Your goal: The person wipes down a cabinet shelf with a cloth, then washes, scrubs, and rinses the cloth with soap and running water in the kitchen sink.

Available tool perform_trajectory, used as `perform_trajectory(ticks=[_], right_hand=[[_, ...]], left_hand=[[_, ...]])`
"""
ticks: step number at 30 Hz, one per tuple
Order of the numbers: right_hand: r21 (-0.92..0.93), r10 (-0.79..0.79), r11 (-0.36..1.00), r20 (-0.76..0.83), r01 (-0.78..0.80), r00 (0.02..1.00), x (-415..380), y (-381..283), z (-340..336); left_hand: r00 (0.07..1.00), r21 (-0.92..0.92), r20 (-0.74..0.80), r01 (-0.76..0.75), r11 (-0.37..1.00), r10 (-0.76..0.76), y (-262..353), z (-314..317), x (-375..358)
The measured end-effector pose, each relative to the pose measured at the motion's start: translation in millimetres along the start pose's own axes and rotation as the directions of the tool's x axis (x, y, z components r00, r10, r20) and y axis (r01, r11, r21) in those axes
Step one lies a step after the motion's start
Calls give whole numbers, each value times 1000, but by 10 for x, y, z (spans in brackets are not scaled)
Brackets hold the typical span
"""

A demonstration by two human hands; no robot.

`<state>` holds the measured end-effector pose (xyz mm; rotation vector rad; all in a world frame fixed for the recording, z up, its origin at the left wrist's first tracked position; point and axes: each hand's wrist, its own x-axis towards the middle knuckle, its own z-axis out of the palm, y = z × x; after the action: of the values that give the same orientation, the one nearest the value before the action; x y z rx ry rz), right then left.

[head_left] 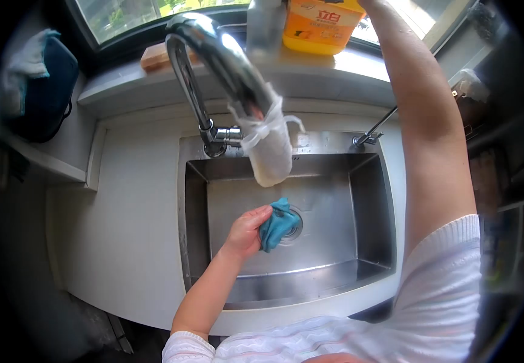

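Note:
My left hand (248,230) is closed on a bunched teal cloth (279,225), held above the drain (294,225) of the steel sink (334,206). My right arm stretches up along the right side to the windowsill. Only the edge of my right hand (369,4) shows, at the top border beside a yellow-orange detergent jug (322,27); its fingers are out of frame, so I cannot see whether they grip the jug. Over the sink arches a chrome faucet (219,57), its spout end wrapped in a whitish cover (269,151).
A second, thinner metal spout (368,139) stands at the sink's back right corner. On the sill sit a wooden block (156,57) and a clear container (264,27). A dark board (53,91) with a cloth (26,69) over it leans at the left. White counter (122,230) surrounds the sink.

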<state>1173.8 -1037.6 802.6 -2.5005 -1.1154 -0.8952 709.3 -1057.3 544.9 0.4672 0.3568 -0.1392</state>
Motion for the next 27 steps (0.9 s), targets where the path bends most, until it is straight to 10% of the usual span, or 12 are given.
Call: perform_trajectory(ticks=[2, 3, 5, 7, 9, 11, 12, 15, 21, 27], right_hand=[[-326, -131, 908, 377, 263, 917, 297, 340, 162], [-164, -124, 978, 58, 132, 991, 168, 172, -76], [252, 101, 967, -529, 43, 843, -483, -392, -644], [808, 286, 564, -383, 168, 879, -1251, -1009, -848], [926, 82, 378, -35, 1, 996, -1856, -1141, -819], [902, -252, 26, 423, -431, 871, -2745, -1448, -563], [853, -403, 221, 521, -472, 752, -3190, -1557, -410], [675, -337, 214, 730, -706, 595, -3898, -1701, -142], [705, 118, 294, 643, -645, 757, -4019, -1850, -7], [740, -3, 656, 197, -147, 980, -4263, -2501, -119]], left_hand=[[999, 4, -37, -10, 1000, 10, 2, -24, 6], [998, 3, -60, -14, 1000, 14, -1, -32, -1], [997, 38, -75, -32, 999, 35, -8, -39, -10], [996, 62, -74, -38, 997, 42, 3, -32, -38], [996, 77, -74, -39, 996, 44, 32, 47, -95], [994, 109, -72, -76, 991, 85, 74, 117, -112], [991, 133, -70, -104, 986, 114, 90, 149, -109], [982, 279, -90, -137, 950, 168, 105, 94, -113], [825, 494, -254, -339, 801, 505, -43, -28, 79], [855, 59, -49, -514, 856, 517, -43, -396, 260]])
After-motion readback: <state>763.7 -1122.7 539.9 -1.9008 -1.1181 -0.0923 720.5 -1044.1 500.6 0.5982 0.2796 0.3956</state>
